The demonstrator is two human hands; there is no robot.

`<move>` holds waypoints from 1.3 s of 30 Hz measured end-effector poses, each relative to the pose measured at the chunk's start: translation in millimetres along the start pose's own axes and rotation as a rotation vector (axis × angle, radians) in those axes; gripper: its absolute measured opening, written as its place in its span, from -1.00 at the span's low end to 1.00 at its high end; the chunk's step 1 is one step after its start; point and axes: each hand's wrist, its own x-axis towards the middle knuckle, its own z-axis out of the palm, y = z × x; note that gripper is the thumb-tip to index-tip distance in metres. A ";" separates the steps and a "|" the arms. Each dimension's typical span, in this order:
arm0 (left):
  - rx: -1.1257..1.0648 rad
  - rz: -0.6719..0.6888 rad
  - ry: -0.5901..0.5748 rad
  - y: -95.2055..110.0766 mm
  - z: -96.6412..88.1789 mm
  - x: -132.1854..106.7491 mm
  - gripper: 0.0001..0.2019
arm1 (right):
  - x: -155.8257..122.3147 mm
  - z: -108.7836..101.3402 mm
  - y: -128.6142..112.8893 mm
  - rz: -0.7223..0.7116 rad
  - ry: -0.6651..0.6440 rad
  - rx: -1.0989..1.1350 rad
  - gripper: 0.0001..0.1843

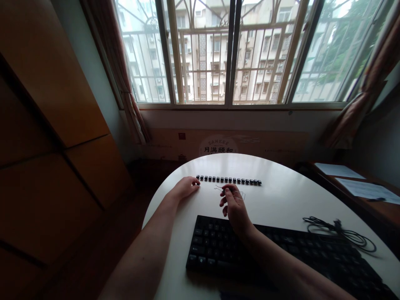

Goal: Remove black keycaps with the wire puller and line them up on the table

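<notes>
My left hand (pixel 186 187) rests on the table near the left end of a row of small black keycaps (pixel 222 180). Its fingertips are closed together on what looks like another small black keycap, mostly hidden by the fingers. In my right hand (pixel 233 204) is a thin wire keycap puller (pixel 218 188), pinched between thumb and index finger, its wire ends pointing left. The other fingers are loosely curled. Under my right wrist and forearm lies a black keyboard (pixel 215 241), partly covered by the arm.
A coiled black cable (pixel 343 233) lies behind the keyboard's right part. The round white table (pixel 268 166) has a curved edge toward the window. Papers (pixel 340 170) lie on a wooden surface at right. A wooden cabinet (pixel 62 187) stands at left.
</notes>
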 end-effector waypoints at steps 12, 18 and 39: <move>0.104 -0.077 0.113 -6.5 -5.3 1.8 -0.67 | 0.4 -2.6 4.3 -0.036 -0.029 -0.016 -0.73; 0.169 -0.148 0.311 -19.7 -8.8 3.7 -0.71 | -0.6 -2.8 3.7 -0.049 -0.045 -0.030 -0.74; 0.263 -0.155 0.196 -23.3 6.9 9.0 -0.73 | -1.0 -1.4 2.4 -0.074 -0.042 -0.039 -0.75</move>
